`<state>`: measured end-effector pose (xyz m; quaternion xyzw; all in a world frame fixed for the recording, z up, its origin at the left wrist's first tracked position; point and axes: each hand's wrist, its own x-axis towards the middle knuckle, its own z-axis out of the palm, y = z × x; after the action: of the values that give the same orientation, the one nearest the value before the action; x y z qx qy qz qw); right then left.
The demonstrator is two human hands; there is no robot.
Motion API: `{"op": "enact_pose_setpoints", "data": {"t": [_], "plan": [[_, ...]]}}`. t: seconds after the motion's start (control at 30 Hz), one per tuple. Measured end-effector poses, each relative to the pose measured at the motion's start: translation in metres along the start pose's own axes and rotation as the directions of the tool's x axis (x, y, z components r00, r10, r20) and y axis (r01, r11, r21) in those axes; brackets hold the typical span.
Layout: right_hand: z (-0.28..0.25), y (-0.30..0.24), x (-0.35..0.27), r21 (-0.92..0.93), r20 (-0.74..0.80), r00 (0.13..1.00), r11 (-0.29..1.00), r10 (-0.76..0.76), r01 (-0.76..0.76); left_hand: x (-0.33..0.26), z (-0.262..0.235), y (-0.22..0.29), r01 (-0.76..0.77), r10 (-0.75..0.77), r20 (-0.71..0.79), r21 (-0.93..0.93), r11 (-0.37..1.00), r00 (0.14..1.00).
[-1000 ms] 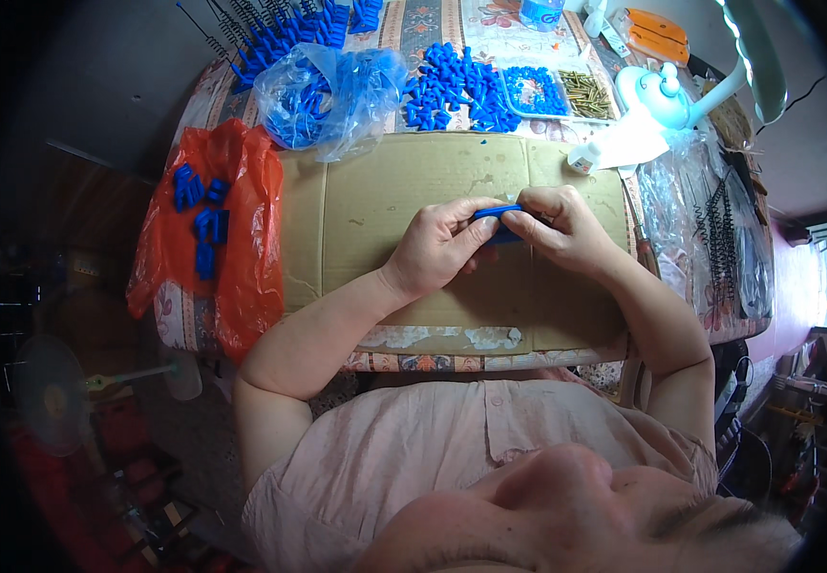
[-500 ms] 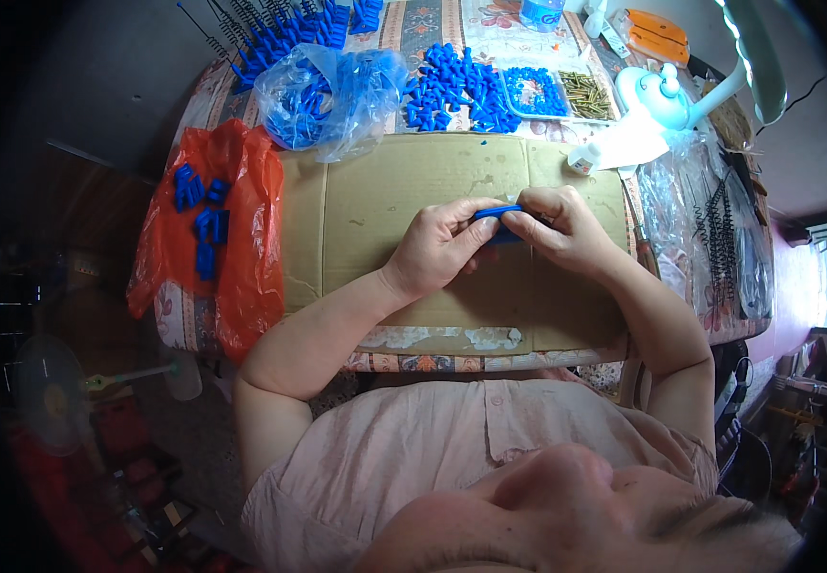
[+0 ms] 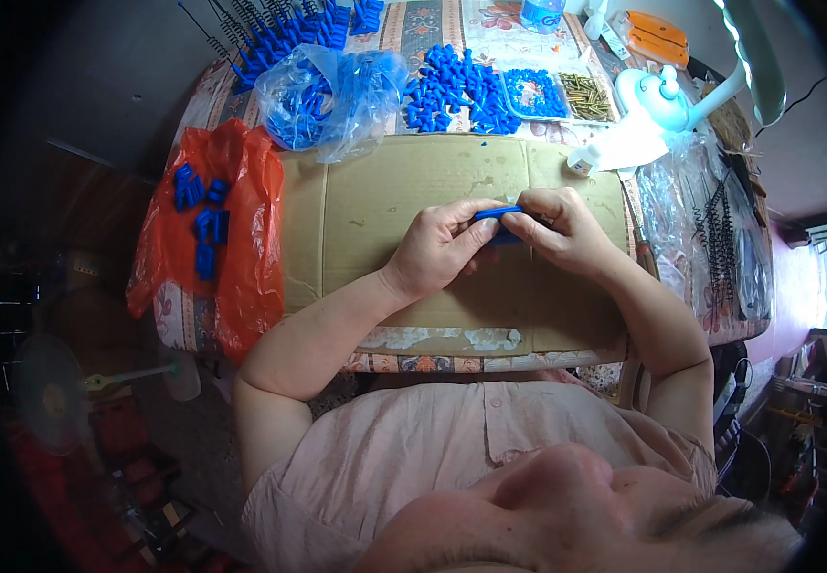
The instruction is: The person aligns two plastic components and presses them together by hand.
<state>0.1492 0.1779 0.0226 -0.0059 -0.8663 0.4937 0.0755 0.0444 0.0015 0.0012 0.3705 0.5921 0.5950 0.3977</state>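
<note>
Both my hands grip one blue plastic part (image 3: 498, 213) over the sheet of cardboard (image 3: 385, 181). My left hand (image 3: 442, 244) pinches its left end between thumb and fingers. On the other end, my right hand (image 3: 555, 227) is closed, its thumb pressed near the left thumb. Most of the part is covered by my fingers, so its full shape cannot be made out. Several blue plastic pieces (image 3: 211, 226) lie to the left on a red plastic bag (image 3: 246, 277).
Beyond the cardboard are a clear bag (image 3: 361, 100), a heap of blue pieces (image 3: 447, 91), and a tray of small blue bits (image 3: 533, 93) and brass-coloured pins (image 3: 585, 95). A small white bottle (image 3: 583, 160) and lamp (image 3: 657, 100) stand back right; black springs (image 3: 719, 234) lie at right.
</note>
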Motion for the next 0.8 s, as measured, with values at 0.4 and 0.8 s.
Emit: {"op": "enact_pose_setpoints", "data": {"t": [0.4, 0.8], "plan": [[0.0004, -0.0002, -0.0008, 0.007, 0.004, 1.000, 1.000, 0.015, -0.016, -0.0003, 0.0007, -0.0003, -0.019, 0.019, 0.009, -0.013, 1.000, 1.000], [0.0011, 0.0002, -0.0007, 0.014, -0.007, 1.000, 1.000, 0.008, -0.008, 0.0002, -0.0002, 0.0000, -0.002, 0.002, 0.009, 0.013, 1.000, 1.000]]}}
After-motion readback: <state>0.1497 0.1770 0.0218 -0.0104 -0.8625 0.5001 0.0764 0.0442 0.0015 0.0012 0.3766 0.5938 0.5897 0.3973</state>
